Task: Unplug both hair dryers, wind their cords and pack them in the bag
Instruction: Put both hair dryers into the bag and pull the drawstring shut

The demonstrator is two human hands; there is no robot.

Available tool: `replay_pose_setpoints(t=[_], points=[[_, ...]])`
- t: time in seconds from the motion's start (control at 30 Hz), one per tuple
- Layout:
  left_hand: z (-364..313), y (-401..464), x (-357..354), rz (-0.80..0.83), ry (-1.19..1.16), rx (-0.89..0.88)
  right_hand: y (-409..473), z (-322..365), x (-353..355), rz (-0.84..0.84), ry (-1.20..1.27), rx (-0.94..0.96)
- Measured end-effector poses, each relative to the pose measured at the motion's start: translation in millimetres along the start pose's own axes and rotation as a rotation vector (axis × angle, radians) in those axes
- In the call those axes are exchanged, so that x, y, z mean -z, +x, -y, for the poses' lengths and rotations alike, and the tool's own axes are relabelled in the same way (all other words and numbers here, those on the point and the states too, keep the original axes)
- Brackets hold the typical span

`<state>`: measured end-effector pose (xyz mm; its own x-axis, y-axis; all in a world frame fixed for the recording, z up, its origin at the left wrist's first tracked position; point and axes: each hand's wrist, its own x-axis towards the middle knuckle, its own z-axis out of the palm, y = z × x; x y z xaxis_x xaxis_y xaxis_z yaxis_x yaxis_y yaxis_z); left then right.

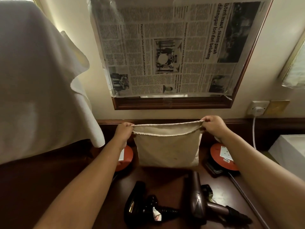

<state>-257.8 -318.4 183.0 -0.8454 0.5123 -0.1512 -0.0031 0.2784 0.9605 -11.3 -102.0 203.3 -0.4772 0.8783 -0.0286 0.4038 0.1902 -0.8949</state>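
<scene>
A beige cloth drawstring bag hangs upright above the dark wooden desk, its mouth stretched wide. My left hand pinches the left corner of the rim and my right hand pinches the right corner. Below the bag, near the desk's front, lie two hair dryers: a black one on the left with a white tag on its cord, and a brown one on the right. Their cords are bunched near the handles.
Two orange extension-cord reels stand on either side of the bag, one at the left and one at the right. A wall socket holds a white plug with a cable. White cloth drapes at left, a white box at right.
</scene>
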Motion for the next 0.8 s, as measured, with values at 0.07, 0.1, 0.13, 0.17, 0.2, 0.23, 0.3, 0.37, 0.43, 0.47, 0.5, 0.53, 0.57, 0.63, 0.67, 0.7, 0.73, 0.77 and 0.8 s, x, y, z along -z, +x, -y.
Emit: replay_pose_setpoints(t=[0.07,0.1,0.13,0.17,0.2,0.23,0.3,0.37,0.43,0.47,0.5,0.53,0.57,0.63,0.67,0.7,0.73,0.77,0.8], points=[[3.4,7.1,-5.1,-0.006,-0.073,0.013,6.6,-0.2,-4.5,-0.021,0.032,0.019],[5.6,10.9,-8.5,-0.011,-0.103,0.029,10.2,-0.6,-6.8,-0.036,0.033,0.026],[7.5,14.8,-12.3,-0.019,-0.130,0.045,14.4,-1.9,-9.1,-0.052,0.034,0.029],[9.6,19.3,-16.4,-0.025,-0.165,0.060,18.6,-3.4,-11.0,-0.064,0.035,0.023],[9.9,22.2,-20.6,-0.030,-0.204,0.071,21.9,-4.6,-12.8,-0.070,0.041,0.017],[10.5,25.8,-24.3,-0.040,-0.235,0.074,24.7,-5.5,-14.3,-0.075,0.050,0.013],[10.2,31.0,-30.0,-0.074,-0.272,0.059,29.4,-7.3,-15.5,-0.092,0.079,0.010],[12.0,34.4,-31.8,-0.109,-0.280,0.038,31.5,-9.0,-13.8,-0.121,0.114,0.010],[16.8,34.1,-30.7,-0.138,-0.273,0.009,28.9,-11.5,-10.0,-0.143,0.138,0.019],[20.6,31.4,-29.8,-0.149,-0.257,-0.010,26.1,-14.5,-8.4,-0.147,0.141,0.028],[27.3,28.7,-29.1,-0.159,-0.222,-0.032,21.3,-18.8,-7.7,-0.144,0.137,0.034],[35.8,24.7,-28.6,-0.164,-0.171,-0.054,15.0,-25.5,-8.3,-0.141,0.125,0.038],[47.9,20.8,-28.5,-0.166,-0.107,-0.063,7.8,-35.5,-11.1,-0.143,0.098,0.041],[78.9,12.3,-29.6,-0.152,0.004,-0.040,-8.4,-65.9,-22.5,-0.145,0.005,0.034],[96.8,8.1,-30.2,-0.128,0.034,-0.010,-16.4,-85.2,-29.6,-0.131,-0.041,0.017],[114.3,3.1,-30.8,-0.100,0.068,0.025,-24.3,-104.5,-36.8,-0.101,-0.078,-0.011],[130.4,-2.1,-31.3,-0.070,0.109,0.052,-32.5,-121.9,-43.8,-0.063,-0.113,-0.046],[147.6,-6.1,-31.9,-0.036,0.151,0.076,-39.7,-137.9,-50.6,-0.022,-0.153,-0.082],[161.6,-11.8,-32.5,-0.004,0.193,0.091,-47.2,-150.8,-56.9,0.021,-0.191,-0.107]])
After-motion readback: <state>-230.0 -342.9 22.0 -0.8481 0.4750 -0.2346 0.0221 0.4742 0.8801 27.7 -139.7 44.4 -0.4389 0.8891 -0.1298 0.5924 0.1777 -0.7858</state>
